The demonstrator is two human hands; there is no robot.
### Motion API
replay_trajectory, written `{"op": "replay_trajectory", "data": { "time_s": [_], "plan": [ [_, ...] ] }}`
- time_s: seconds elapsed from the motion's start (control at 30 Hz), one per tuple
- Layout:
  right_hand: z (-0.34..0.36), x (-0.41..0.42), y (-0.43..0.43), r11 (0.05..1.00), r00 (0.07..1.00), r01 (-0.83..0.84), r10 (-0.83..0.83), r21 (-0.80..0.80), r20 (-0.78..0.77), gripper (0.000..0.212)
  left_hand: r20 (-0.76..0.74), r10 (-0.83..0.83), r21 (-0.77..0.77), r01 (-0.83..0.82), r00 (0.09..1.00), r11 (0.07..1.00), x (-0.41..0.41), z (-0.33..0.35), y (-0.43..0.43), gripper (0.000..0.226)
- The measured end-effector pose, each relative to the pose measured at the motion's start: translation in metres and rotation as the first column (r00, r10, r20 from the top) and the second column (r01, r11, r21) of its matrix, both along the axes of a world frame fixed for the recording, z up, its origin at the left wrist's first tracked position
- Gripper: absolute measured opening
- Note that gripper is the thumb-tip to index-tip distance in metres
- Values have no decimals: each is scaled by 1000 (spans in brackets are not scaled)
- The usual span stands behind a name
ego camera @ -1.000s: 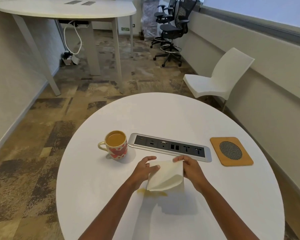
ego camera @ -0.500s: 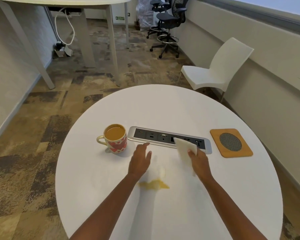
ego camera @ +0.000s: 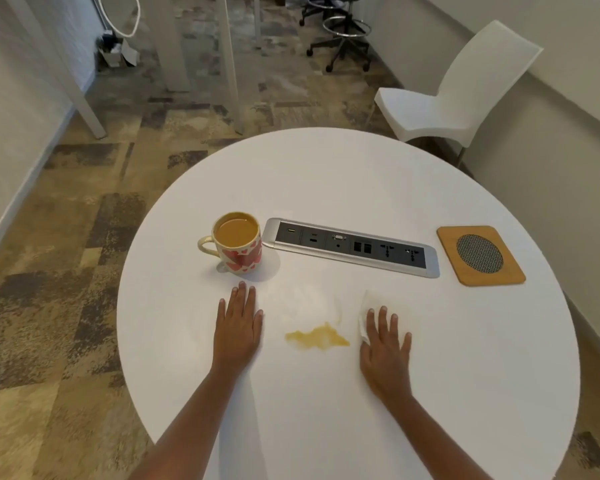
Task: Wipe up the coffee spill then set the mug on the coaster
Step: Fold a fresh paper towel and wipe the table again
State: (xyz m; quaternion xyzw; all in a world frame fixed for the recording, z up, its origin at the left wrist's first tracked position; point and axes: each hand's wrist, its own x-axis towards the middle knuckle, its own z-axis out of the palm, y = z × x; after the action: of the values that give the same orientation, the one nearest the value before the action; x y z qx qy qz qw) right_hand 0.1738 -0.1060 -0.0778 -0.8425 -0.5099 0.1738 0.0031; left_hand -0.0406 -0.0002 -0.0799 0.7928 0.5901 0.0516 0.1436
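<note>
A cream mug (ego camera: 238, 242) with red hearts, full of coffee, stands on the round white table (ego camera: 343, 174), handle to the left. A yellow-brown coffee spill (ego camera: 316, 337) lies between my hands. My left hand (ego camera: 239, 322) rests flat on the table just below the mug, holding nothing. My right hand (ego camera: 386, 341) presses flat on a white napkin (ego camera: 363, 311), right of the spill and not touching it; most of the napkin is hidden under the hand. A square wooden coaster (ego camera: 480, 254) with a round mesh centre lies at the table's right.
A silver socket strip (ego camera: 350, 247) is set into the table between mug and coaster. A white chair (ego camera: 458, 98) stands behind the table at the right. Office chairs and another table's legs are farther back on the patterned carpet.
Both hands held the napkin above the spill; then the left hand let go. Now the right hand has come down with the napkin onto the table, and the left hand lies flat.
</note>
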Motion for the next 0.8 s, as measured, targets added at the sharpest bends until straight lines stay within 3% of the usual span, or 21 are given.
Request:
{"op": "replay_trajectory", "data": {
  "time_s": [0.07,0.13,0.4,0.57,0.8],
  "plan": [
    [5,-26,-1,998,1000,10,-9,57,-12,76,37,30,35,-32,999,999,-1,-5,0,53],
    [6,-54,-2,995,999,-40,40,90,4,65,56,41,26,-42,998,999,-1,-6,0,51],
    [6,-149,25,974,973,-223,225,31,-54,52,263,121,-3,-125,957,992,-6,-23,5,45],
    [0,-135,68,962,970,-241,240,125,21,47,295,205,-35,-204,933,978,-8,-27,6,47],
    [-23,-90,97,946,950,-305,310,109,-32,52,358,220,-30,-224,908,974,-8,-24,7,55]
  ]
}}
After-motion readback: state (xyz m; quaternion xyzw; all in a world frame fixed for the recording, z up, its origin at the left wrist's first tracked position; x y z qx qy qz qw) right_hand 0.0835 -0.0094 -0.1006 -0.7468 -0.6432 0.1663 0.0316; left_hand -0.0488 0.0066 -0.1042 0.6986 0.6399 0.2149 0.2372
